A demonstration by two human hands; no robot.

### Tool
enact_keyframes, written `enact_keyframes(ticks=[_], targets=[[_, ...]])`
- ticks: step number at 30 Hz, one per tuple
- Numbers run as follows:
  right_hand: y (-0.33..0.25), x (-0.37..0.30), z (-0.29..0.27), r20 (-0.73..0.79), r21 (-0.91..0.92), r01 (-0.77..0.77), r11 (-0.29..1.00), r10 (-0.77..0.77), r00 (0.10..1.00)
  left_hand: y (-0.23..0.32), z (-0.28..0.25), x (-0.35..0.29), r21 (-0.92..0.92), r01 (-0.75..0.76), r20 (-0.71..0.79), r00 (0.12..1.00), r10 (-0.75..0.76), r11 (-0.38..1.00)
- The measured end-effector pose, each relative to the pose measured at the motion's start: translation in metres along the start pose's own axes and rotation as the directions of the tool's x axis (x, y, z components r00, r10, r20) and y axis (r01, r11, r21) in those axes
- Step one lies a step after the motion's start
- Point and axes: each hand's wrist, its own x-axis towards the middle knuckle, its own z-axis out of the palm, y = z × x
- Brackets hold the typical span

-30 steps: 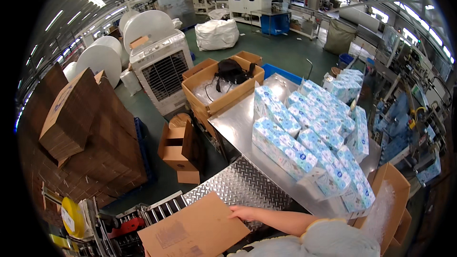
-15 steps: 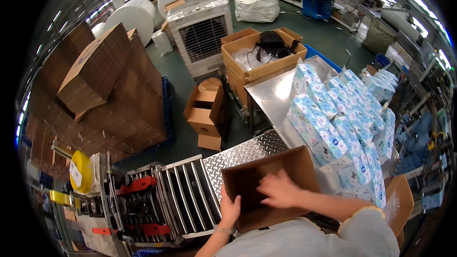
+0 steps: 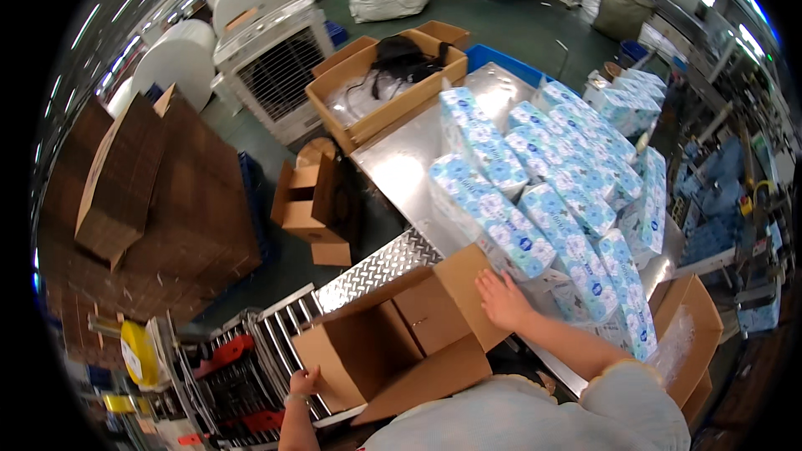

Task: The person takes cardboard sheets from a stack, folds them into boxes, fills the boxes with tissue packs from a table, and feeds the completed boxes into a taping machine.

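Head view: Open carton (image 3: pixel 428 316) at lower centre, mouth facing up, bare brown inner walls showing; placed over roller conveyor (image 3: pixel 274 336) and tread plate (image 3: pixel 380 271), exact support underneath hidden.
Left hand (image 3: pixel 304 382): Curled at outer edge of left flap (image 3: pixel 327 369); fingers partly hidden, cannot tell whether pinching.
Right hand (image 3: pixel 504 301): Laid on right flap (image 3: pixel 464 282), fingers extended and slightly spread, not closed round anything.
Near flap (image 3: pixel 430 386): Folded outward, beside pale shirt (image 3: pixel 501 418).
Metal table (image 3: pixel 403 169): Just beyond right hand; bearing floral packs (image 3: pixel 543 192) in blue and white, grouped closely, some tilted.
Side carton (image 3: pixel 700 317): At far right, flaps up, clear plastic inside.
Step in hand: Judged as opening out carton and folding back flaps.
Next move: Judged to call for steady support at both ends, with all flaps clear of mouth.
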Motion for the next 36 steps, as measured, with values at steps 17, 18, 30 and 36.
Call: enact_keyframes(ticks=[17,18,30,36], targets=[[0.092,-0.107,-0.105,0.073,0.324,-0.735,0.595,0.759,0.646,0.599,0.189,-0.131,0.465,-0.637,0.577,-0.309,0.756,-0.615],[0.088,-0.117,-0.107,0.122,0.302,-0.764,0.570,0.772,0.624,0.604,0.190,-0.127,0.423,-0.651,0.616,-0.303,0.727,-0.630],[0.088,-0.107,-0.101,0.103,0.300,-0.864,0.404,0.887,0.451,0.530,-0.031,-0.251,0.460,-0.803,0.221,-0.309,0.925,-0.378],[0.046,-0.065,-0.204,-0.394,0.430,-0.560,0.709,0.705,0.590,0.276,-0.052,-0.229,-0.348,-0.861,-0.058,0.414,0.908,0.370]])
